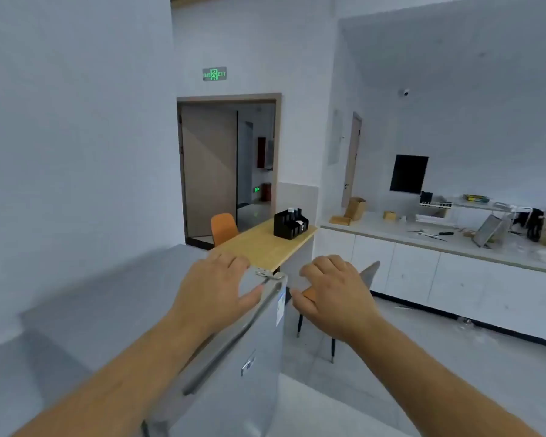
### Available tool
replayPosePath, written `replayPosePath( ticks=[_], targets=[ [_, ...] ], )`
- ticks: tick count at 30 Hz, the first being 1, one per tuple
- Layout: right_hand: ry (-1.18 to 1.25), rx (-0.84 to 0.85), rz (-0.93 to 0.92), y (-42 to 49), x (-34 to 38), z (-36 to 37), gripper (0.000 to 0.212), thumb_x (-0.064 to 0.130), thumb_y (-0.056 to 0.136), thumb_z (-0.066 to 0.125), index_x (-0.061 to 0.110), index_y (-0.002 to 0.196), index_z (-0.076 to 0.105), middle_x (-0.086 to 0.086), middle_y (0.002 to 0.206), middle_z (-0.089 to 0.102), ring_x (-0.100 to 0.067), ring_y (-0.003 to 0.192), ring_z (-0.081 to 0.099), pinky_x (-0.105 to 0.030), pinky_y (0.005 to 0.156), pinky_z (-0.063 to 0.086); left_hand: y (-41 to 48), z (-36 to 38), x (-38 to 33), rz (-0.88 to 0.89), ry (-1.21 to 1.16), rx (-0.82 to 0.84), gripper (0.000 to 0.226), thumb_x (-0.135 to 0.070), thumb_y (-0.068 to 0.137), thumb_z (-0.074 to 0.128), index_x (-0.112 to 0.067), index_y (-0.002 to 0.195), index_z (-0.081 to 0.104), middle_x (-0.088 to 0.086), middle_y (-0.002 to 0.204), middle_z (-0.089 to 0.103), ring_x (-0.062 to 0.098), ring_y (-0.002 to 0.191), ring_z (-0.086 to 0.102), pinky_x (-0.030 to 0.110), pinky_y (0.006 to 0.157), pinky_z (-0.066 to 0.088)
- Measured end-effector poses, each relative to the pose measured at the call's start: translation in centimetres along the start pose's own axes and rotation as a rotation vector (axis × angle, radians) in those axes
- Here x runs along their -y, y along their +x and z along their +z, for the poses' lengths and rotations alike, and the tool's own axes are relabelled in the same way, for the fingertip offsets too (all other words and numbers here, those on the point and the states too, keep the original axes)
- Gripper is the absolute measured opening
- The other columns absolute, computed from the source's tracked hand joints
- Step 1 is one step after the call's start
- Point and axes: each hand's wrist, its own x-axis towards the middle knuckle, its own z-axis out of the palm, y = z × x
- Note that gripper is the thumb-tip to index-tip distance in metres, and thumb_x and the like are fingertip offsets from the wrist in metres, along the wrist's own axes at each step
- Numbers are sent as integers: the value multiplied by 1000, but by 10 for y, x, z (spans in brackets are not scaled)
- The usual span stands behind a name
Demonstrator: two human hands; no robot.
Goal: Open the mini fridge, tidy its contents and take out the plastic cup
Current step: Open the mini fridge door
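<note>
The silver mini fridge (237,367) stands right below me, its door seen from above with a dark gap along the top edge and a metal hinge at the far corner. My left hand (215,288) lies flat on the fridge's top near that hinge, thumb over the door's upper edge, holding nothing. My right hand (331,288) hovers in the air just right of the door corner, fingers curled loosely and apart, empty. The fridge's inside and the plastic cup are hidden.
A wooden table (265,244) with a black organiser (290,223) and an orange chair (223,228) stands beyond the fridge. A second chair is behind my right hand. A white counter (423,244) with clutter runs along the right. An open doorway (227,171) is ahead.
</note>
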Motion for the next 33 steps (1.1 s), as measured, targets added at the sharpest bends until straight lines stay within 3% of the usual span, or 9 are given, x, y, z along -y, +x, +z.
replayPosePath(
  ticks=[5,8,10,17,23,27,31,33],
  targets=[
    [92,176,-88,-9,47,56,45,60,94,43,24,105,67,4,99,61,-22,100,52,-40,90,43,-40,27,39,-118,32,222,58,-69,88,43,-24,114,67,-3,112,71,22,101,61,42,82,52],
    [145,237,-154,-20,70,86,46,60,96,40,24,109,66,5,103,60,-20,105,49,-37,98,39,-63,43,55,-188,-30,308,53,-67,89,45,-27,118,64,-5,118,69,20,107,58,41,88,50],
    [200,251,-197,-24,85,101,41,57,98,42,24,106,66,5,99,58,-17,100,49,-34,94,41,-70,52,62,-245,-116,337,49,-65,88,48,-29,115,64,-7,116,69,17,105,57,40,88,51],
    [391,152,-170,-23,102,117,24,36,97,59,18,83,65,3,82,53,-15,78,43,-26,78,36,-70,67,71,-270,-209,317,41,-62,84,53,-32,110,65,-11,113,68,14,105,55,37,88,51],
    [428,254,-171,-27,97,106,26,43,99,53,23,96,69,7,94,57,-13,92,49,-30,80,45,-69,65,70,-269,-202,323,38,-59,88,56,-31,112,65,-10,116,68,14,107,55,38,90,51],
    [441,210,-117,-31,91,89,30,43,100,50,23,83,63,7,86,58,-11,82,51,-36,67,51,-70,62,67,-275,-203,320,34,-57,89,57,-31,110,65,-11,115,68,14,105,55,37,89,51],
    [441,262,-168,-36,93,75,34,49,101,45,26,115,64,7,111,63,-12,103,54,-33,83,51,-67,60,63,-282,-190,328,32,-56,90,56,-32,110,64,-11,115,67,14,104,54,38,88,51],
    [426,313,-251,-43,109,73,34,47,101,45,23,117,64,4,110,63,-14,104,53,-36,86,50,-68,60,62,-277,-187,329,31,-56,90,57,-32,109,64,-11,114,67,14,103,54,37,87,51]
  ],
)
